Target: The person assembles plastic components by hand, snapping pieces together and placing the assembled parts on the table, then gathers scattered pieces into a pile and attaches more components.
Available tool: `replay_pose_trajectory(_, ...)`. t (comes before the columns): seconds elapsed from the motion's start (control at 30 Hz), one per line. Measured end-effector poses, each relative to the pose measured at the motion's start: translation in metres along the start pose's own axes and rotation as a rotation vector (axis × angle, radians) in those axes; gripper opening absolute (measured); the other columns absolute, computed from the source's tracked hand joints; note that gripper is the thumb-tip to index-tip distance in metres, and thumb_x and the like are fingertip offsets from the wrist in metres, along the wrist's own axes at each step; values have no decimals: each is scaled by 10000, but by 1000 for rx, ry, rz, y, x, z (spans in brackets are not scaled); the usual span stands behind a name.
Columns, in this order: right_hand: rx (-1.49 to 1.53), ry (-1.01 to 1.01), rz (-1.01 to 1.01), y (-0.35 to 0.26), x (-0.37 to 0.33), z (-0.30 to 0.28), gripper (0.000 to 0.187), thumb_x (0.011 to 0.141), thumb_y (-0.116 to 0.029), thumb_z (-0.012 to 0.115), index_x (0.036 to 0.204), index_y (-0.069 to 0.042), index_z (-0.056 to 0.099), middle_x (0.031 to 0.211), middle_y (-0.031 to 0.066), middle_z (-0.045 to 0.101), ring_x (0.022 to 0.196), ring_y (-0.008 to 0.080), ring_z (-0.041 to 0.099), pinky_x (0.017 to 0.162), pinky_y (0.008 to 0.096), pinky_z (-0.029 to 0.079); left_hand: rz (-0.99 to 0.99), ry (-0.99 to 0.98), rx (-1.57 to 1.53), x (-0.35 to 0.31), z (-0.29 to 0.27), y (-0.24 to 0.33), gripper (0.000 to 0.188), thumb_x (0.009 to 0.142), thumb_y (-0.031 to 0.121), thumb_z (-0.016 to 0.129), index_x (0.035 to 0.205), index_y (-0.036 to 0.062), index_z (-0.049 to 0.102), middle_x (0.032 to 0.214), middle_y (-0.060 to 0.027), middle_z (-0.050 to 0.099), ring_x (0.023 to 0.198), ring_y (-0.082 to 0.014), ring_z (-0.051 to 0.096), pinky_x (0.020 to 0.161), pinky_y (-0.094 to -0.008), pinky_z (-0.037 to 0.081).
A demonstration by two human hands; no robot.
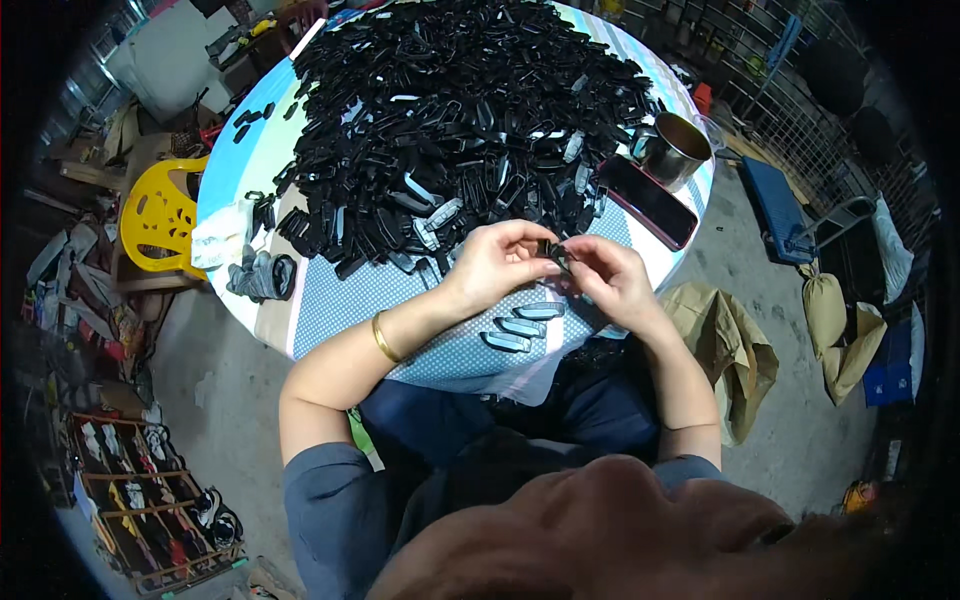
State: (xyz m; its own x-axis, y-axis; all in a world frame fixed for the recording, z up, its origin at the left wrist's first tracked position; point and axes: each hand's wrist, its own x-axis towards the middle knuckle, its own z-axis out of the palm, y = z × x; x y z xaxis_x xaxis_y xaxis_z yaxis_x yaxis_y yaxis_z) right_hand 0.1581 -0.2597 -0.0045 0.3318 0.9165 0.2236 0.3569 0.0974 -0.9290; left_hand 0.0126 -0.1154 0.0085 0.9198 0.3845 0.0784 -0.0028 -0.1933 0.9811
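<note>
Both my hands meet above the near edge of a round table, holding one small black plastic piece [556,254] between them. My left hand [492,268], with a gold bangle on its wrist, pinches it from the left. Thumb and fingers of my right hand [612,282] close on its other side. The fingers hide much of the piece, so its exact kind does not show. Just below my hands, several slim grey-and-black plastic pieces [521,327] lie side by side on the patterned tablecloth [410,345]. Beyond my hands spreads a large heap of black plastic pieces [440,110].
Right of the heap, a dark-screened phone [648,203] lies beside a metal mug [673,150]. Grey gloves [262,277] rest at the table's left edge, near a yellow plastic chair [160,215]. A brown sack [722,350] lies on the floor to the right.
</note>
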Motion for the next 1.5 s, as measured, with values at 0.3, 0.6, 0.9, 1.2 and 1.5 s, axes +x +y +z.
replay_pose_trajectory(0.3,296,99,-118,-2,1,19,156,897,-13,518,989,85,598,1019,118,558,698,131,628,549,213,523,259,83,19,-2,-3,-5,276,787,-1,630,1063,-7,639,965,-80,600,903,-150,588,776,-252,492)
replay_pose_trajectory(0.6,-3,220,-281,7,5,26,117,858,-3,571,947,62,611,1029,125,563,718,124,619,556,208,512,135,92,-128,-7,0,-7,327,799,-17,637,1125,-11,612,978,-62,619,853,-107,581,763,-222,481)
replay_pose_trajectory(0.9,138,111,-70,7,4,29,282,794,-83,682,1038,9,577,974,86,610,714,84,581,585,198,471,49,53,-349,-7,-3,-7,300,873,21,559,1170,-15,579,1041,-72,625,937,-132,585,838,-243,470)
replay_pose_trajectory(1.2,-231,85,-313,-9,-5,30,200,797,-156,678,896,14,645,733,142,640,605,255,612,551,326,468,294,-72,57,-9,-10,1,229,840,9,565,1055,-15,640,1023,-92,625,980,-170,573,869,-283,446)
replay_pose_trajectory(1.5,-504,-170,-102,-21,7,-17,301,743,-147,698,982,27,643,792,102,594,730,210,570,637,307,438,221,189,109,7,-48,17,393,828,50,611,1211,4,536,1083,-55,614,891,-113,577,799,-243,480)
